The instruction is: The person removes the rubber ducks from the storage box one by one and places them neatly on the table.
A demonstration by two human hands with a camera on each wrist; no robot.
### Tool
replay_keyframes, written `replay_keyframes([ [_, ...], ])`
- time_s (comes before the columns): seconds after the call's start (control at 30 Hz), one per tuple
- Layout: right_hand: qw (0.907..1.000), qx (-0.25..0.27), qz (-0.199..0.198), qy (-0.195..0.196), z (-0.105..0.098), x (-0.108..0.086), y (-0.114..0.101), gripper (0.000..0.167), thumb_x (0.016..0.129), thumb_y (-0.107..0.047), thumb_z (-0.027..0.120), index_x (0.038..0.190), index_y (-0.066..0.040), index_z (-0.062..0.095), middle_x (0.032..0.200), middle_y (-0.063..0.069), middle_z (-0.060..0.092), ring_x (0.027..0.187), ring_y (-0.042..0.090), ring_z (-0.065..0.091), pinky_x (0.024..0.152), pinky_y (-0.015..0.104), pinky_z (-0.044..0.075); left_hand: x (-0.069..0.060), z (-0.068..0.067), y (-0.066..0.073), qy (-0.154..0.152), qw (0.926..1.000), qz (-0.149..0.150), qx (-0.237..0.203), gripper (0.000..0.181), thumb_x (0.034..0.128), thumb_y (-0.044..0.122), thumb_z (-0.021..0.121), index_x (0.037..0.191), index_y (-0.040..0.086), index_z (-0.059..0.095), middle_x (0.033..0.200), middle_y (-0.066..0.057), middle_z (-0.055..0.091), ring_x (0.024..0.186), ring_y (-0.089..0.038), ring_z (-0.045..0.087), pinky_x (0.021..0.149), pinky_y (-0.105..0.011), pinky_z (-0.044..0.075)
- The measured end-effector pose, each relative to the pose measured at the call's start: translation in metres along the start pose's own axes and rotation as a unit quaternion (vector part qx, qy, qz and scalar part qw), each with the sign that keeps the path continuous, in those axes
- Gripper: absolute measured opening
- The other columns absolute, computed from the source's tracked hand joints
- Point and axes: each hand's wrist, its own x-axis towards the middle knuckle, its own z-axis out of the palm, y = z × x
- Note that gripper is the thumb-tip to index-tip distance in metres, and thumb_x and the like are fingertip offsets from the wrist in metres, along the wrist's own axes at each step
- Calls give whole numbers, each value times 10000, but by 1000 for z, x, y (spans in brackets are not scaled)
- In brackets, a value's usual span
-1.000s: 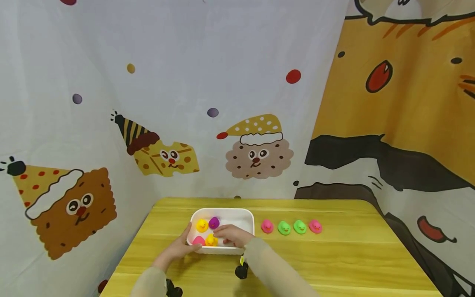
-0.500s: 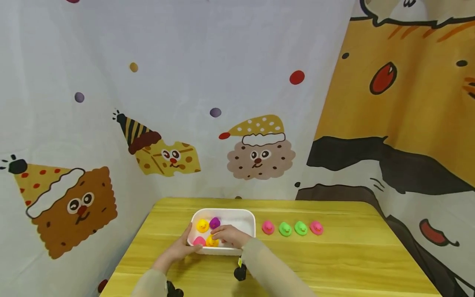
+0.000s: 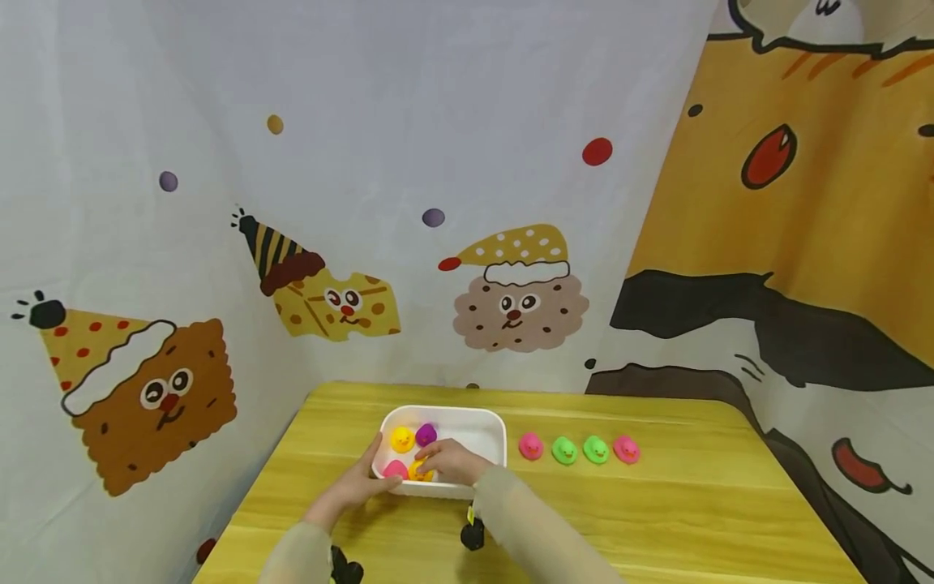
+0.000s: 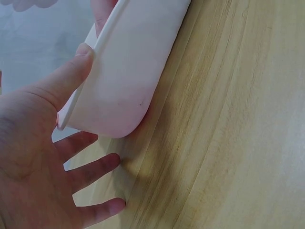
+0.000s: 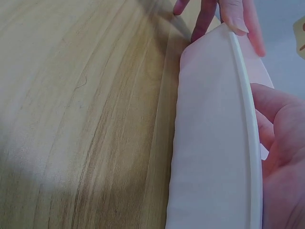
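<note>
A white plastic tray [image 3: 474, 418] sits on the wooden table. My left hand [image 3: 356, 485] grips its left end, the thumb on the rim; in the left wrist view, several other fingers spread below the corner. My right hand [image 3: 458, 462] reaches over the near wall into the tray, its fingertips pinching the near yellow rubber duck [image 3: 416, 475], partly hidden. Beside that lies a pink duck [image 3: 396, 469], and behind them are another yellow duck [image 3: 402, 440] and a purple duck [image 3: 426, 435]. In the right wrist view, the tray wall [image 5: 212, 129] hides the ducks.
Right of the tray stands a row of ducks: pink [image 3: 531, 446], green [image 3: 565, 450], green [image 3: 596, 449] and pink [image 3: 627, 449]. The wooden table [image 3: 657, 519] ends at a printed curtain [image 3: 350, 146] behind and at the sides.
My right hand's fingers have moved slightly left and down onto the near yellow duck. The left hand keeps its place on the tray. The head view has shifted a little.
</note>
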Motion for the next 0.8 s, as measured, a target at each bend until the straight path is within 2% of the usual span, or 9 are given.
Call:
replay_keyframes([
  [0.1, 9998, -180, -77, 14, 1, -1, 0, 222, 802, -32, 744, 1021, -12, 719, 965, 57, 693, 872, 157, 571, 906, 384, 465, 1, -1, 0, -8, 10000, -18, 36, 992, 862, 296, 748, 1557, 64, 79, 1519, -332, 215, 1331, -540, 283, 1044, -693, 221],
  [0.33, 9935, -1043, -402, 203, 2, 1, 2, 204, 772, -88, 782, 973, -65, 757, 928, -1, 713, 803, 105, 571, 776, 270, 488, 5, -1, -4, -80, 9999, 84, -14, 996, 869, 269, 744, 1553, 47, 54, 1509, -356, 202, 1315, -524, 316, 1050, -667, 245],
  [0.53, 9915, -1193, -391, 344, 2, -1, 0, 186, 766, -86, 797, 947, -68, 759, 870, -16, 702, 776, 97, 549, 761, 266, 479, 4, -2, 0, -92, 10000, 13, -36, 998, 862, 264, 752, 1552, 45, 65, 1517, -345, 194, 1329, -525, 294, 1059, -668, 223],
  [0.67, 9903, -1203, -381, 582, 0, -2, 0, 185, 773, -88, 796, 951, -64, 754, 884, 1, 683, 802, 126, 549, 805, 314, 483, 3, -2, 3, -105, 9998, 57, -132, 998, 862, 258, 751, 1551, 41, 62, 1523, -343, 179, 1341, -533, 260, 1068, -674, 191],
  [0.8, 9906, -1135, -404, 650, -1, -2, 0, 181, 772, -83, 798, 942, -54, 745, 872, 13, 676, 789, 146, 547, 784, 324, 490, 0, -2, 4, -79, 9999, 104, -99, 1005, 858, 256, 756, 1546, 25, 61, 1510, -361, 182, 1337, -548, 255, 1070, -674, 183],
])
